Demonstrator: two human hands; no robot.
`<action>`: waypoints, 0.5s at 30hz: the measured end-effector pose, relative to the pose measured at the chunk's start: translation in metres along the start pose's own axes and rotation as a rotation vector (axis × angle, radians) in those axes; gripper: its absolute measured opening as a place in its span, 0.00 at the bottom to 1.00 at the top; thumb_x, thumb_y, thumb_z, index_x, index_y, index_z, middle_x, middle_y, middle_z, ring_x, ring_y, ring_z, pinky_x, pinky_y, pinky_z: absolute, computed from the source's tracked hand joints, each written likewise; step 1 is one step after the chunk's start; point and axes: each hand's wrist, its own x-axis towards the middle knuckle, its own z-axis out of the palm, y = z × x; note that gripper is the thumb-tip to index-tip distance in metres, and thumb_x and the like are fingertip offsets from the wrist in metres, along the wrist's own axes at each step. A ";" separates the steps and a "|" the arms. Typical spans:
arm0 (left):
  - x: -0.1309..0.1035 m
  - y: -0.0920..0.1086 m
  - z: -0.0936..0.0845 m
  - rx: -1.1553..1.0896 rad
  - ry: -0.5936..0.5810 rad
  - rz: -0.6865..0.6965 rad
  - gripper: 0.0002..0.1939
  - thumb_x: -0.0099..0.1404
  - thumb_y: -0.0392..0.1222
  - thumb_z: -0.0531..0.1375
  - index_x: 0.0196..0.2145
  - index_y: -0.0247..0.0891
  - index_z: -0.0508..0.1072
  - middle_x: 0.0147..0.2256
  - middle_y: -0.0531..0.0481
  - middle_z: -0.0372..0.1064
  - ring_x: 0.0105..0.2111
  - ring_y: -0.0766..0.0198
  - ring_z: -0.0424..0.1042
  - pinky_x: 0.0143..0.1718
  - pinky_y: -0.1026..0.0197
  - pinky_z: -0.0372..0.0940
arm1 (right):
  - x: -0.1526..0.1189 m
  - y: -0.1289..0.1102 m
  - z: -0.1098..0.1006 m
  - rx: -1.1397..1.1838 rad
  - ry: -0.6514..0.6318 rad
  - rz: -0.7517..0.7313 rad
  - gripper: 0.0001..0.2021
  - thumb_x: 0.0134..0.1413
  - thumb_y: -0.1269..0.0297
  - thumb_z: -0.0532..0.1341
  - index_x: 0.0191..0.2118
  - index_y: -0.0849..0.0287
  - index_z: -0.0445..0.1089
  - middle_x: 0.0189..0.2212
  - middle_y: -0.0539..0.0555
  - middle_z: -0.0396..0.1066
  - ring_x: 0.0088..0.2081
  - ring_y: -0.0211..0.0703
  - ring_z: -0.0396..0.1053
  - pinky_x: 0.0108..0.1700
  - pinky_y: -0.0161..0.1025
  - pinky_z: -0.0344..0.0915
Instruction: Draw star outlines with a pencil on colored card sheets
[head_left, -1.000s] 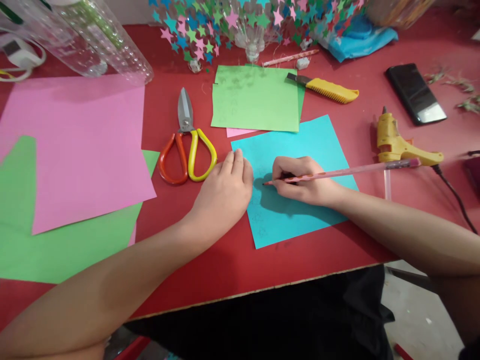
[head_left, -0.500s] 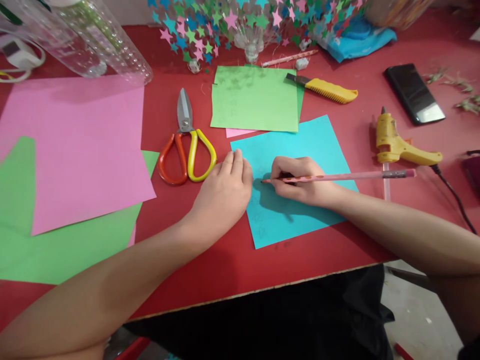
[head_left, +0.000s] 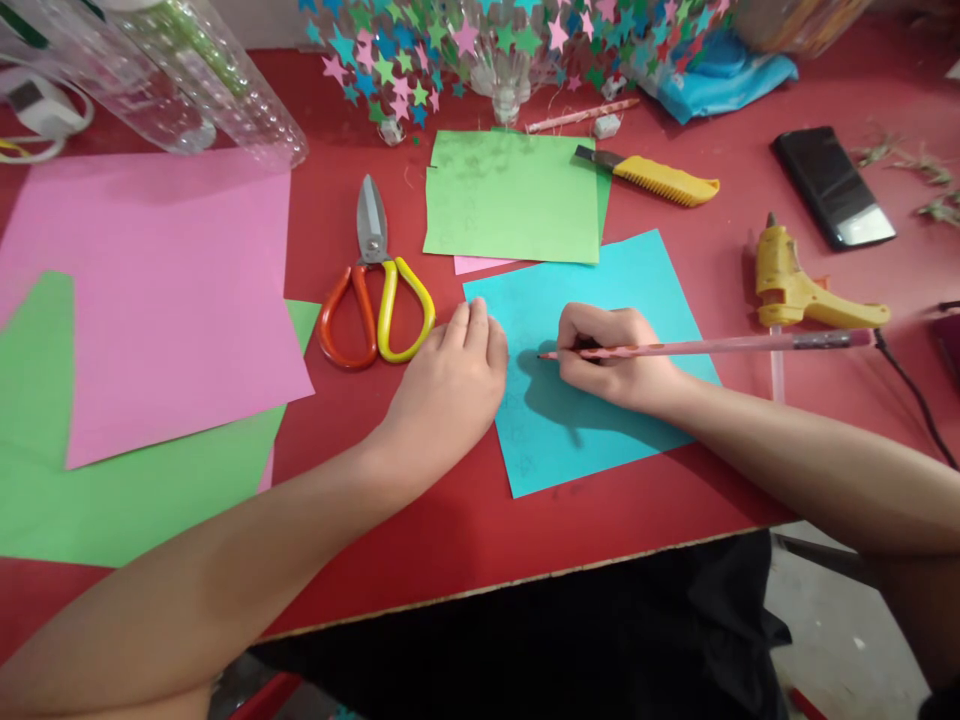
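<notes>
A blue sheet of paper (head_left: pixel 600 455) lies at a slant on the red table, with faint pencil marks down its left side. My right hand (head_left: pixel 619 355) is closed round a pink pencil (head_left: pixel 697 346). Its tip is over the left half of the sheet; whether it touches cannot be made out. My left hand (head_left: pixel 457 370) rests flat, fingers stretched out, at the sheet's left edge. Close beside those fingers lie scissors (head_left: pixel 373 235) with one red and one yellow handle, blades pointing away. Behind the blue sheet is a light green paper (head_left: pixel 517 195).
A yellow utility knife (head_left: pixel 664 180) touches the green paper's right side. A glue gun (head_left: pixel 784 275) and a phone (head_left: pixel 832 188) lie at right. Large pink paper (head_left: pixel 180 290) overlaps green paper (head_left: pixel 150 500) at left. Paper stars (head_left: pixel 465 38) and plastic bottles (head_left: pixel 225 90) stand at the back.
My right hand has shifted slightly to the right with the pencil, whose tip has moved away from the blue sheet's left edge. My left hand keeps its place on the paper.
</notes>
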 end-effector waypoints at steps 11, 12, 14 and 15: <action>-0.001 0.000 0.000 0.007 -0.012 0.004 0.21 0.71 0.29 0.46 0.56 0.15 0.65 0.59 0.19 0.60 0.60 0.36 0.63 0.52 0.43 0.67 | 0.000 0.000 -0.001 -0.024 -0.011 -0.020 0.08 0.45 0.75 0.55 0.24 0.56 0.55 0.19 0.44 0.56 0.21 0.31 0.54 0.24 0.31 0.51; -0.001 0.000 0.000 0.004 -0.018 0.004 0.21 0.71 0.29 0.46 0.57 0.14 0.64 0.59 0.19 0.60 0.60 0.36 0.62 0.53 0.43 0.67 | 0.000 0.000 -0.001 -0.025 -0.022 -0.030 0.08 0.46 0.75 0.55 0.24 0.56 0.55 0.19 0.44 0.56 0.21 0.31 0.54 0.24 0.31 0.51; -0.001 0.000 0.000 0.001 -0.030 0.006 0.21 0.71 0.30 0.47 0.57 0.14 0.64 0.59 0.18 0.60 0.60 0.35 0.62 0.53 0.42 0.67 | 0.000 -0.001 -0.001 -0.022 -0.042 -0.053 0.08 0.46 0.76 0.55 0.25 0.57 0.56 0.19 0.44 0.56 0.21 0.30 0.54 0.24 0.30 0.51; 0.000 0.000 0.000 0.005 -0.034 0.008 0.21 0.71 0.30 0.47 0.57 0.14 0.64 0.59 0.18 0.59 0.60 0.35 0.62 0.53 0.42 0.67 | 0.000 -0.001 -0.001 -0.020 -0.051 -0.063 0.08 0.46 0.76 0.55 0.24 0.57 0.56 0.19 0.44 0.56 0.21 0.30 0.53 0.24 0.30 0.51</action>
